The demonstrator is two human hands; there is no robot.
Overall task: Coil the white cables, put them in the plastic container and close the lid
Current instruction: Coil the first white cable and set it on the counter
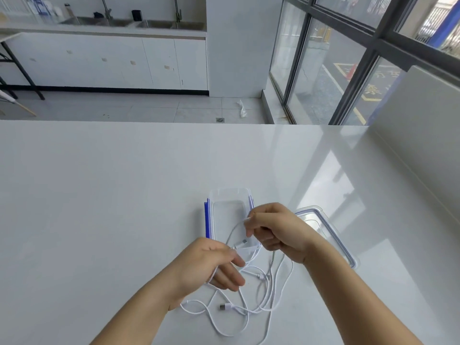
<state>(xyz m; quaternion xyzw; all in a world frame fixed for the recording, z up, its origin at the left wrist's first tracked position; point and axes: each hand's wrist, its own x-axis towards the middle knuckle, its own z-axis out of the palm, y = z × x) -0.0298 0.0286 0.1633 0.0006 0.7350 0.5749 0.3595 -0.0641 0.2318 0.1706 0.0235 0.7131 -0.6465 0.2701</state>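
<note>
Tangle risk stands out first: the white cables [251, 298] lie in overlapping loose loops on the table [124, 195], in front of and just beside the plastic container [227, 215], and a strand pulled up for coiling could drag a neighbouring strand with it or tighten a crossing into a knot. How many cables there are cannot be told; at least two plug ends show, one lying on the table near the bottom of the heap, one raised between the hands.

Left hand [211, 265] is partly curled, a strand running under its fingers, and looks to pinch the cable close to the raised plug, though the exact grip is blurred. Right hand [276, 230] is closed, fingertips pinching a strand above the container's near right corner.

Second risk: the hands work directly over the open container, so a tug could nudge it or catch a strand on its blue side clips. Third: a springy coil may loosen once released and bulge over the rim, fouling the lid [326, 232], which lies apart to the right, near the right wrist.

Cables look thin, white, glossy and limp, with small metal-tipped plugs. Container is clear, rectangular, and appears empty. No finished coil is visible.
</note>
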